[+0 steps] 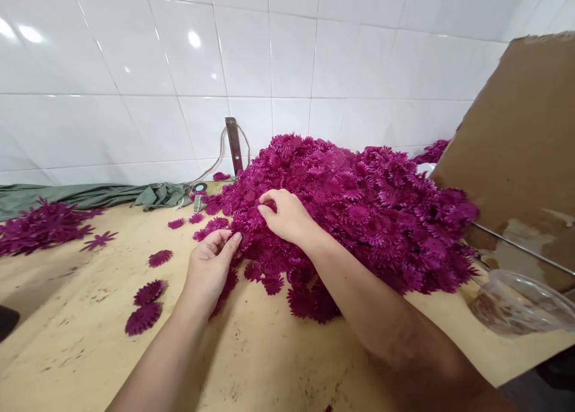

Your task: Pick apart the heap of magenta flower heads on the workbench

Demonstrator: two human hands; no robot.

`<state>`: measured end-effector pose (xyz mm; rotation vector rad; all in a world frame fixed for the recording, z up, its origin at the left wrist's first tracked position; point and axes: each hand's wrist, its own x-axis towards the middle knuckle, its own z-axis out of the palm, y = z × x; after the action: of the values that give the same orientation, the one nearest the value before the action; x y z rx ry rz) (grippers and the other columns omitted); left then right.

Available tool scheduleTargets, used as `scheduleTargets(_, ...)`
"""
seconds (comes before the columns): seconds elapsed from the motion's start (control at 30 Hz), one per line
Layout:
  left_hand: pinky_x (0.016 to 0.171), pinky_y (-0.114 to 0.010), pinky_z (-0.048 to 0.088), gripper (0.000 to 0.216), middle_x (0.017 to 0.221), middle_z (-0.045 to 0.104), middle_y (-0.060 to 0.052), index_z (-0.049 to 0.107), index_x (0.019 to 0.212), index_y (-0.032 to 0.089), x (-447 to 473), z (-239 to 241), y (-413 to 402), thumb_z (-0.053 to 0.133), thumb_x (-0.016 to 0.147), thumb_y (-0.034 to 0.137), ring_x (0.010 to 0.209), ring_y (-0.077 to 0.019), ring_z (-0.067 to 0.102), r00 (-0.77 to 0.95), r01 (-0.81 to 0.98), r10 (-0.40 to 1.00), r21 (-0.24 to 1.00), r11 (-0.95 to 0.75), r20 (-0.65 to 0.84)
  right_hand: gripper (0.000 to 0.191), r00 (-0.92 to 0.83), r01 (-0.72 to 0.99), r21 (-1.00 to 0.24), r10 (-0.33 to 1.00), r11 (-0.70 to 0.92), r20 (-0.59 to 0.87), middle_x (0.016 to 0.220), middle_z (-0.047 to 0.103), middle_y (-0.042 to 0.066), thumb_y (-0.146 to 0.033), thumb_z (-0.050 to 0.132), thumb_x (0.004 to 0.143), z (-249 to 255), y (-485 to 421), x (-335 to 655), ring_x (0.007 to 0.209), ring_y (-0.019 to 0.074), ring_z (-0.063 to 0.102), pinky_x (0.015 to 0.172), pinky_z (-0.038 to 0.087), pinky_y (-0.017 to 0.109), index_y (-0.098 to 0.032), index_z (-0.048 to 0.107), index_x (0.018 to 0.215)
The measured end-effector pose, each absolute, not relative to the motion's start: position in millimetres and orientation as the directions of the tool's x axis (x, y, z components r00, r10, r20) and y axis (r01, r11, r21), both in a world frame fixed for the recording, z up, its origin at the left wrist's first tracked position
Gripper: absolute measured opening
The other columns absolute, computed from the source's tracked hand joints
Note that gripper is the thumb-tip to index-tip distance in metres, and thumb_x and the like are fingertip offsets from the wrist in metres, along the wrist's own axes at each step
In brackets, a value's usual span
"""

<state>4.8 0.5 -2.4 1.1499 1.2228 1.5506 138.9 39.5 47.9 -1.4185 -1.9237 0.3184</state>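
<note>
Magenta flower pieces (368,214) lie heaped before both hands. The left hand (210,265) angles forward, thumb and fingertips drawn together at the heap's lower left edge; the right hand (287,217) arches over the heap's left part, thumb and forefinger curled nearly together. Whether either clamps a piece, I cannot tell. Tabletop (251,358) spreads leftward and between the forearms; tiled wall (291,58) stands behind, cardboard (523,142) and a clear tub (525,307) at right.
</note>
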Motion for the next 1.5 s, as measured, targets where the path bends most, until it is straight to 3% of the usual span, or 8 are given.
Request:
scheduleTargets(0.17,0.042,-0.02,0.025,0.04,0.043,0.042,0.007,0.048,0.051,0.017,-2,-4,3,0.075,0.044,0.046,0.041,-0.0049,0.033,-0.27,-0.093,0.955,0.984,-0.152,0.122,0.017,-0.354,0.576,-0.671,0.883,0.466,0.31,0.081,0.06,0.003,-0.033,0.058,0.076,54,26,135,0.076,0.0145,0.053,0.073,0.041,0.03,-0.016,0.059,0.075)
scheduleTargets(0.4,0.043,-0.02,0.029,0.044,0.045,0.044,0.006,0.051,0.056,0.017,-5,-6,2,0.07,0.053,0.056,0.043,-0.0056,0.034,-0.25,-0.244,0.968,0.965,-0.099,0.036,0.013,-0.543,0.288,-0.912,0.834,0.291,0.095,0.059,0.049,-0.004,-0.02,0.06,0.072,33,29,119,0.056,0.0071,0.044,0.059,0.037,0.022,-0.015,0.051,0.064)
scheduleTargets(0.73,0.054,-0.025,0.038,0.041,0.051,0.052,0.002,0.057,0.056,0.017,-8,-7,1,0.069,0.052,0.056,0.052,-0.0109,0.044,-0.154,-0.103,0.962,0.965,-0.243,0.225,0.021,-0.582,0.309,-0.853,0.793,0.42,0.179,0.064,0.059,-0.002,-0.031,0.057,0.075,26,31,122,0.057,0.0084,0.047,0.058,0.038,0.021,-0.017,0.048,0.062)
scheduleTargets(0.9,0.051,-0.024,0.035,0.043,0.05,0.047,0.002,0.053,0.053,0.018,-6,-4,2,0.064,0.058,0.059,0.051,-0.0111,0.042,-0.116,-0.027,0.955,0.96,-0.278,0.273,0.023,-0.595,0.218,-0.918,0.791,0.33,0.142,0.059,0.055,-0.001,-0.017,0.045,0.081,28,30,111,0.057,0.0077,0.05,0.063,0.041,0.021,-0.015,0.047,0.058)
scheduleTargets(1.03,0.049,-0.023,0.031,0.043,0.05,0.042,0.004,0.05,0.053,0.019,-2,-1,-2,0.064,0.057,0.059,0.05,-0.01,0.036,-0.208,0.053,0.929,0.952,-0.3,0.305,0.021,-0.384,0.309,-0.885,0.897,0.348,0.219,0.058,0.051,-0.003,-0.017,0.049,0.078,31,38,120,0.056,0.0084,0.047,0.06,0.038,0.022,-0.016,0.048,0.057)
scheduleTargets(1.2,0.051,-0.022,0.031,0.035,0.053,0.041,0.005,0.05,0.056,0.02,-6,-4,-5,0.062,0.065,0.051,0.052,-0.0096,0.034,-0.28,0.041,0.902,0.943,-0.33,0.328,0.022,0.231,0.404,-0.881,0.905,0.245,0.358,0.061,0.048,-0.001,-0.017,0.039,0.083,46,61,175,0.059,0.0106,0.049,0.062,0.04,0.025,-0.018,0.041,0.061)
scheduleTargets(1.4,0.048,-0.021,0.029,0.039,0.048,0.04,0.006,0.05,0.053,0.019,-2,-1,-2,0.07,0.052,0.051,0.048,-0.0076,0.031,-0.183,-0.004,0.956,0.972,-0.234,0.229,0.017,-0.002,0.671,-0.687,0.928,0.278,0.373,0.103,0.055,0.012,-0.013,0.053,0.076,50,49,160,0.091,0.0182,0.054,0.083,0.04,0.033,-0.014,0.054,0.093)
scheduleTargets(1.5,0.047,-0.021,0.027,0.039,0.046,0.041,0.006,0.052,0.053,0.018,1,3,-2,0.072,0.047,0.05,0.047,-0.0069,0.03,-0.182,-0.005,0.958,0.974,-0.225,0.22,0.014,-0.158,0.695,-0.606,0.904,0.387,0.396,0.099,0.058,0.01,-0.018,0.053,0.078,49,35,137,0.089,0.0173,0.054,0.082,0.04,0.032,-0.015,0.057,0.091)
